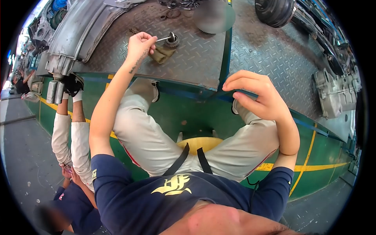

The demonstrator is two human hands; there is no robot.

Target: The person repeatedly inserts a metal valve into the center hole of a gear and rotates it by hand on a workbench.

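Note:
My left hand [141, 46] is closed on the end of a thin metal tool [163, 38] above the diamond-plate table [188, 64]. The tool's far end reaches a small toothed gear [172, 41] that lies on the plate. A brown cloth or glove [162, 55] rests just below the gear, close to my left hand. My right hand [260, 94] hovers over the table's front edge, right of the gap between two plates. Its fingers are curved and apart, with nothing between them.
A large grey metal housing [78, 33] occupies the table's left side. Farther right are a black round part [274, 11] and a grey casting [337, 92]. Small metal parts [182, 4] lie at the back. Another person [80, 207] sits at the lower left.

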